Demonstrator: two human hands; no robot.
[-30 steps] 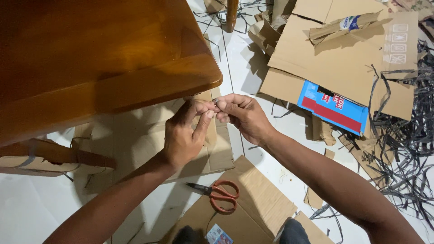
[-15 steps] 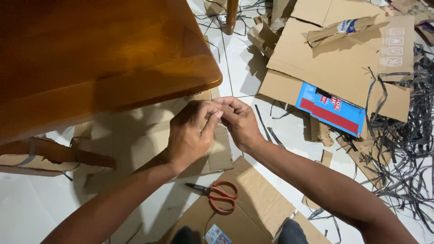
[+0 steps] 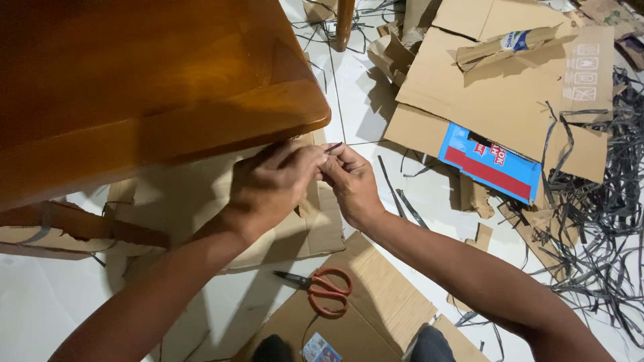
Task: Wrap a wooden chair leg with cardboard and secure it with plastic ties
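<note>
- Near the middle of the frame, just under the rounded corner of the wooden worktop [image 3: 154,87], the left hand [image 3: 272,184] and the right hand [image 3: 350,182] are brought together with the fingertips touching.
- Both hands pinch a thin dark strip [image 3: 333,147]; only its short end shows, pointing up and to the right above the fingers. What it is made of I cannot tell.
- Under the hands lies a flat piece of cardboard [image 3: 315,231] on the white tiled floor [image 3: 40,302].
- Scissors with orange handles [image 3: 322,289] lie in the lower middle of the frame on another brown cardboard sheet [image 3: 376,302]. The blades are closed and point to the left, and they are well apart from both hands.
- At the upper right is a large flattened carton [image 3: 496,94], and a blue and red box flap [image 3: 490,161] comes out from under its lower edge.
- Along the right edge of the frame is a heap of dark narrow strips [image 3: 604,228] on the floor, and some single strips lie near the right forearm.
</note>
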